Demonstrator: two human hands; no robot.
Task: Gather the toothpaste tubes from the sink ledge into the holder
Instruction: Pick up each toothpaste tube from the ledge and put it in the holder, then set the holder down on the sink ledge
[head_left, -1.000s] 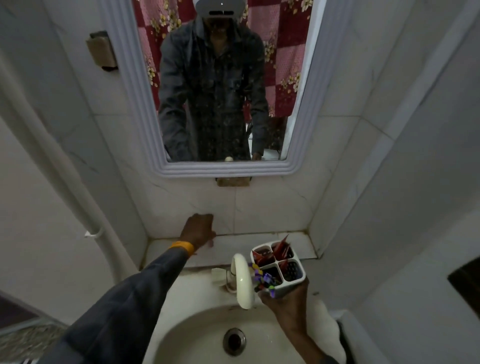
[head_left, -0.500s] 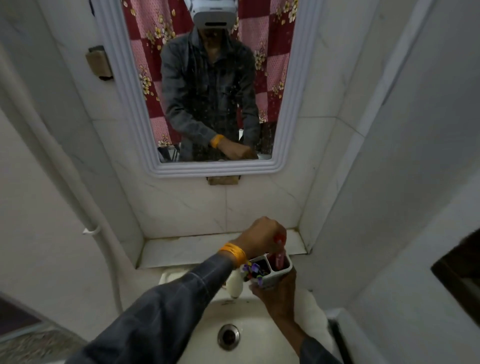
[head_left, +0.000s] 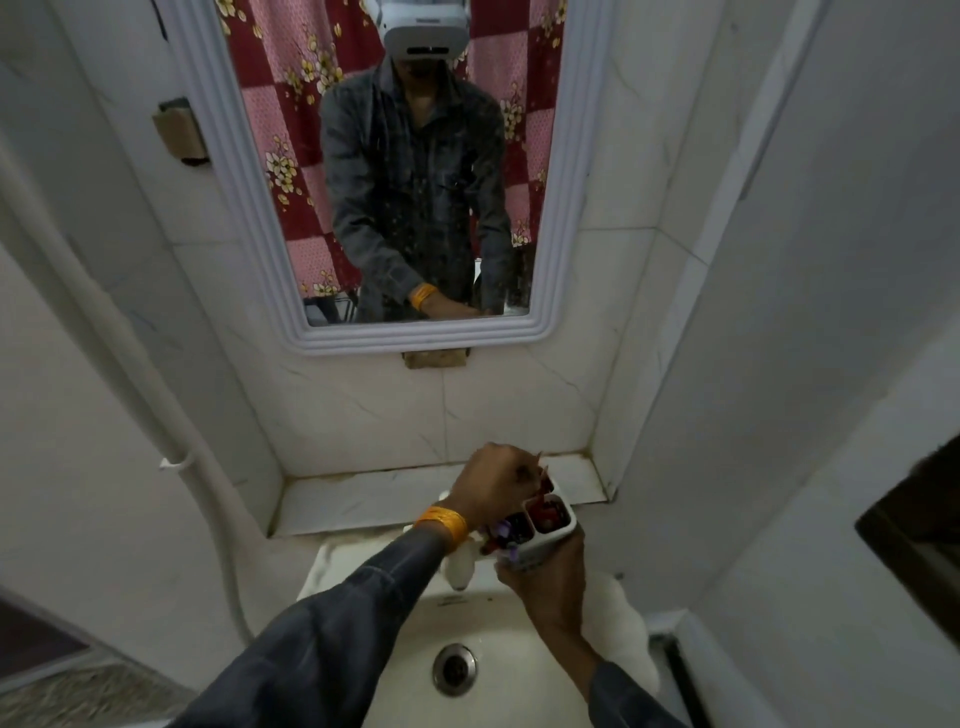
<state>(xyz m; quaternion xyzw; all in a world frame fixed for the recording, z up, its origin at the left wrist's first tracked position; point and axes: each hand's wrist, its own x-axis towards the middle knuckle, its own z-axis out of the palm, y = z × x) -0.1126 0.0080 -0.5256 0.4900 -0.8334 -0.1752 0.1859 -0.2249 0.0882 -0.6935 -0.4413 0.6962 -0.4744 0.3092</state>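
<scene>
1. Holder (head_left: 555, 538): white plastic, smooth, slight sheen.
2. Basin (head_left: 524, 670): glossy white ceramic.
3. Drain ring (head_left: 455, 669): shiny metal.
4. Ledge (head_left: 374, 496): polished marble-look tile, grimy joints.
5. Sleeve (head_left: 332, 623): dark matt cloth.

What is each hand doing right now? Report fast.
Left hand: closed over the holder's top, contents hidden.
Right hand: gripping the holder from below, above the sink.
</scene>
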